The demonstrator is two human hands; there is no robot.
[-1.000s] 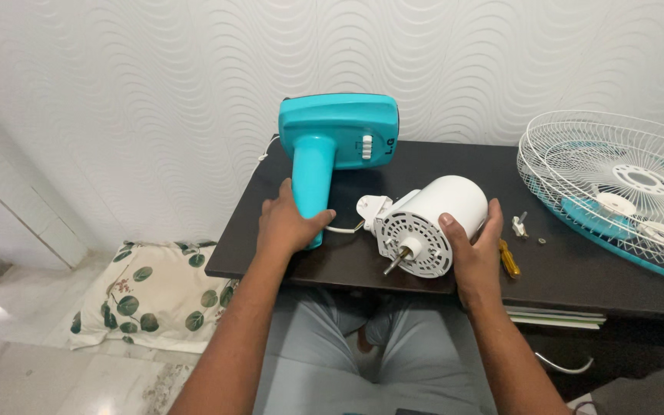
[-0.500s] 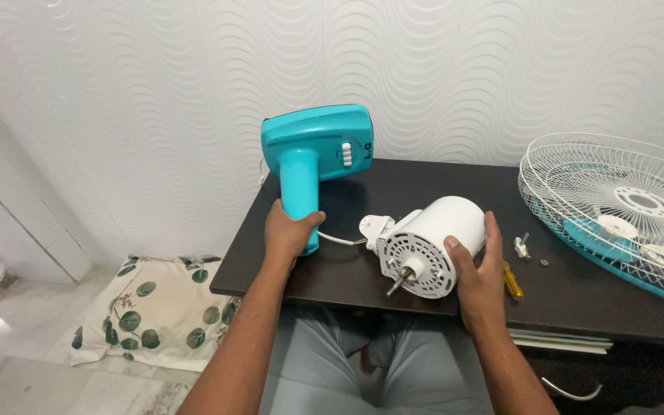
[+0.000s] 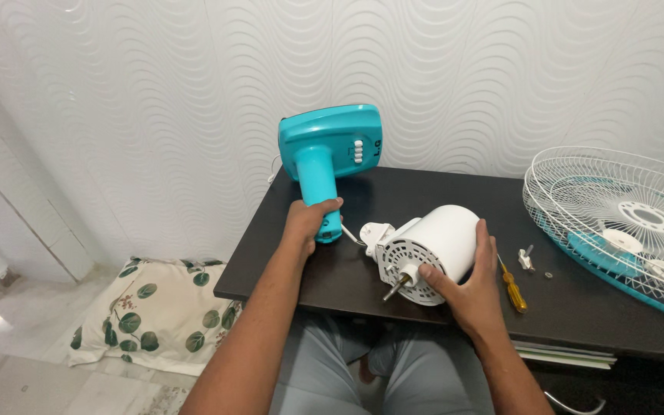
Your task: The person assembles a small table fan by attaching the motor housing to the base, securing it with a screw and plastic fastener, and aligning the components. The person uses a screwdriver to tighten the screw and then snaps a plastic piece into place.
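Both forearms are seen bare to the lower frame edge; no sleeves, watch, rings or gloves are worn. The left hand (image 3: 310, 223) and right hand (image 3: 463, 288) are uncovered, with short nails. The lap is clad in light grey-blue trousers (image 3: 363, 373), creased between the thighs.

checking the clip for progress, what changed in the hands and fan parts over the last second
The right hand slid forward on the white motor housing, thumb now by the shaft end. The left hand shifted its grip along the neck of the teal fan stand. Both holds stayed on; the screwdriver and fan guard stayed on the dark table.
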